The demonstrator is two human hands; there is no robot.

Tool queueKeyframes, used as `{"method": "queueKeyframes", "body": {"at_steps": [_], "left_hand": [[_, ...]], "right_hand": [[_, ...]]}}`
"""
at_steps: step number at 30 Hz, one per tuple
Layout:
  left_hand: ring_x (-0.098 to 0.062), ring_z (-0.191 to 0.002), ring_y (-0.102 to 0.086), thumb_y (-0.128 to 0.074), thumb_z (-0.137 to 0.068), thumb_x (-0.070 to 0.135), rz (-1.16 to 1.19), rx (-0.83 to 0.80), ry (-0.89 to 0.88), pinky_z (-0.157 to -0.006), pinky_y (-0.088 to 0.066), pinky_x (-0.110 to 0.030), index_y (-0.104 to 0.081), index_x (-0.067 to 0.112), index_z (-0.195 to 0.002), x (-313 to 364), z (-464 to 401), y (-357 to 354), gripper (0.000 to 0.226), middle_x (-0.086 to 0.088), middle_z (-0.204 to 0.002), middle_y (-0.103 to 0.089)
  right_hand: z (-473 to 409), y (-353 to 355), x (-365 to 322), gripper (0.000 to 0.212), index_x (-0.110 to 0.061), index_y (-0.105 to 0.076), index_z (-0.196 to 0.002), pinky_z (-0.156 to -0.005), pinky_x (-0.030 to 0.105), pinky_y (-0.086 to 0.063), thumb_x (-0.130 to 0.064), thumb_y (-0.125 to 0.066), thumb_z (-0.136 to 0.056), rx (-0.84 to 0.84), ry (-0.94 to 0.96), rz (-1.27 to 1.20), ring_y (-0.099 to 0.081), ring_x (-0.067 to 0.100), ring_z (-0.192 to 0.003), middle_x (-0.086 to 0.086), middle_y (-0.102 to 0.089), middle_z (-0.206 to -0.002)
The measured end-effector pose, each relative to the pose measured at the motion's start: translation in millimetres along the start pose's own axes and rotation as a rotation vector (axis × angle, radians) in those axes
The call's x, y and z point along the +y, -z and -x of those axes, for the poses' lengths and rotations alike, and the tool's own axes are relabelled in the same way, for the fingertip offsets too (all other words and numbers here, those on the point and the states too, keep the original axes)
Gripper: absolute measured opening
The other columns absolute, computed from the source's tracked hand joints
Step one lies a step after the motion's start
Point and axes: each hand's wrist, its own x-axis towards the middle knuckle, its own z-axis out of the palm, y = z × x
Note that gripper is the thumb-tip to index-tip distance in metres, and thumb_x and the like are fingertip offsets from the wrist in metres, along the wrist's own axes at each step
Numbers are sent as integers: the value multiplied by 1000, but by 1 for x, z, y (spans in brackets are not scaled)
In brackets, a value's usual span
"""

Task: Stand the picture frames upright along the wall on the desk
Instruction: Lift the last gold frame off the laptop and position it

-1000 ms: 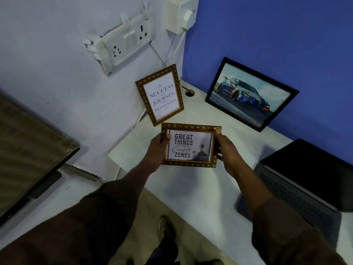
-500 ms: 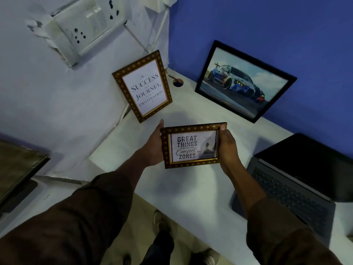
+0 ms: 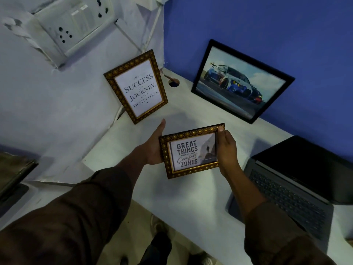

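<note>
I hold a small gold-framed "Great Things" picture (image 3: 192, 151) above the white desk (image 3: 187, 197), with my left hand (image 3: 153, 148) gripping its left edge and my right hand (image 3: 227, 150) gripping its right edge. A gold-framed "Success" picture (image 3: 136, 87) stands upright, leaning on the white wall at the left. A black-framed car picture (image 3: 241, 81) leans upright against the blue wall at the back.
An open dark laptop (image 3: 298, 182) sits at the right of the desk. A round cable hole (image 3: 173, 83) lies in the back corner. A socket panel (image 3: 70, 25) hangs on the white wall. A dark screen edge (image 3: 13, 173) shows at far left.
The view has shifted, and the held frame has tilted slightly, its right side rising. Both hands keep their grip on it.
</note>
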Motion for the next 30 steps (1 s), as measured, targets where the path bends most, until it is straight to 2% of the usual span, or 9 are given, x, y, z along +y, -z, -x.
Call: {"method": "queueKeyframes", "body": {"at_steps": [6, 13, 15, 17, 19, 21, 26, 28, 30], "left_hand": [[-37, -130, -58, -32, -82, 89, 50, 76, -100, -111, -41, -54, -61, 14, -140, 5, 2, -5, 99, -18, -139, -64], [-36, -132, -58, -36, -84, 86, -11, 134, -188, -113, -41, -53, -59, 15, -143, 12, -7, 5, 95, -17, -140, -63], [-36, -131, -59, -38, -86, 83, -25, 163, -227, -110, -45, -52, -59, 16, -143, 12, -11, 8, 90, -16, -140, -63], [-35, -130, -60, -39, -88, 81, -35, 181, -268, -108, -48, -51, -61, 15, -141, 13, -16, 11, 87, -16, -140, -63], [-36, -126, -61, -40, -87, 82, -49, 209, -295, -108, -48, -50, -69, 12, -129, 14, -21, 14, 87, -16, -133, -66], [-38, -123, -62, -38, -86, 83, -84, 233, -318, -108, -48, -50, -72, 11, -120, 16, -26, 15, 87, -19, -128, -67], [-39, -129, -59, -31, -91, 79, -95, 307, -360, -112, -43, -55, -60, 11, -141, 17, -32, 15, 89, -21, -140, -61], [-38, -127, -62, -29, -92, 79, -114, 366, -373, -110, -45, -54, -60, 13, -141, 15, -32, 13, 88, -20, -138, -64], [-33, -116, -70, -24, -93, 79, -130, 447, -392, -105, -50, -50, -64, 14, -136, 13, -30, 7, 88, -16, -127, -71]], "right_hand": [[-5, 4, 4, 55, -11, -65, -106, -96, 56, -58, -62, -44, -102, 9, -5, -17, -74, 32, -98, 12, -75, -101], [-24, 0, 21, 62, -10, -64, -122, -98, 54, -58, -65, -47, -98, -107, -65, -79, -74, 31, -106, 11, -76, -115], [-26, -1, 26, 65, -12, -63, -128, -95, 46, -61, -67, -45, -98, -136, -65, -89, -75, 25, -106, 8, -76, -118], [-27, -1, 30, 65, -12, -64, -128, -88, 31, -61, -65, -41, -98, -162, -50, -112, -75, 16, -104, 4, -76, -117], [-30, -1, 35, 50, -22, -66, -120, -78, 15, -57, -58, -35, -103, -181, -51, -144, -75, 2, -96, -6, -76, -109], [-34, -1, 38, 40, -30, -63, -116, -70, 6, -53, -51, -30, -109, -182, -64, -175, -73, -8, -86, -13, -73, -105], [-39, -1, 40, 42, -25, -58, -125, -67, 2, -50, -49, -27, -110, -198, -34, -171, -70, -14, -83, -11, -68, -110], [-41, -1, 40, 45, -23, -60, -126, -66, 2, -50, -51, -28, -109, -196, -39, -156, -70, -14, -82, -11, -69, -110], [-40, 0, 39, 44, -24, -61, -124, -64, 3, -51, -52, -29, -109, -202, -43, -137, -70, -14, -80, -12, -69, -107]]}}
